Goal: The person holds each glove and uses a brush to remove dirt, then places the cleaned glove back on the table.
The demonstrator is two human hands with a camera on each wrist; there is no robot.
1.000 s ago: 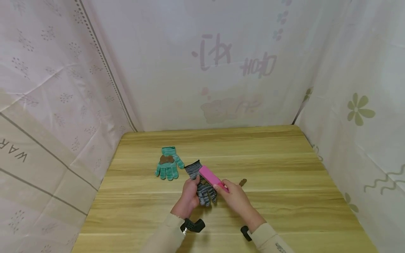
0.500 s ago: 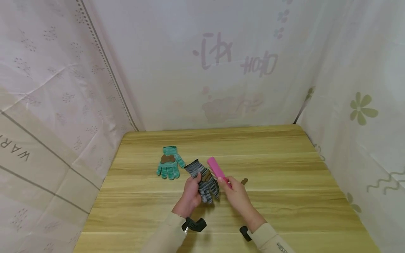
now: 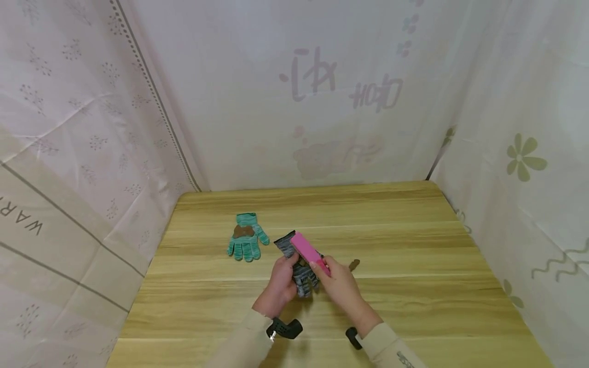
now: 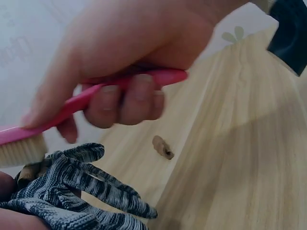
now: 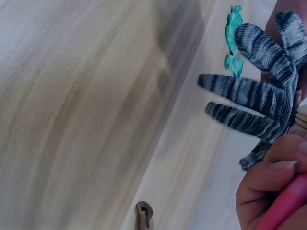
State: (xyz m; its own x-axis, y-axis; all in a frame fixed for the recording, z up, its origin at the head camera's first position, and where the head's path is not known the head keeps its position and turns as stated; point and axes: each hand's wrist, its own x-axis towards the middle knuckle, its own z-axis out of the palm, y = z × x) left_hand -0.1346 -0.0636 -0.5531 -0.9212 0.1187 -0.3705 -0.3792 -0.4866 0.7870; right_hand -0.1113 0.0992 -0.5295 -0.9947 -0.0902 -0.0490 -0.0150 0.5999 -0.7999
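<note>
Here, the left hand (image 3: 281, 283) grips the grey glove (image 3: 301, 287), its thumb lying over the knit near the cuff, and holds it above the table (image 3: 414, 306). The glove tilts, its cuff pointing away from the person and its loose fingers pointing back toward them. The right hand (image 3: 341, 284) holds the pink brush (image 3: 307, 249), fingers curled round the handle and thumb along it. The brush slants across the grey glove, its pale bristles (image 4: 21, 152) facing down at a brown patch (image 4: 31, 173) on the knit; whether they press into it is hard to tell. The green glove (image 3: 247, 250) lies flat on the table to the left, well apart from both hands, with a brown smear (image 3: 243, 231) across it near the cuff. A small brown lump (image 3: 354, 265) lies on the table just beyond the right hand. Both sleeves (image 3: 244, 337) are beige, and each wrist bears a black mount (image 3: 286, 328). Printed curtains (image 3: 257, 102) stand around the table.
</note>
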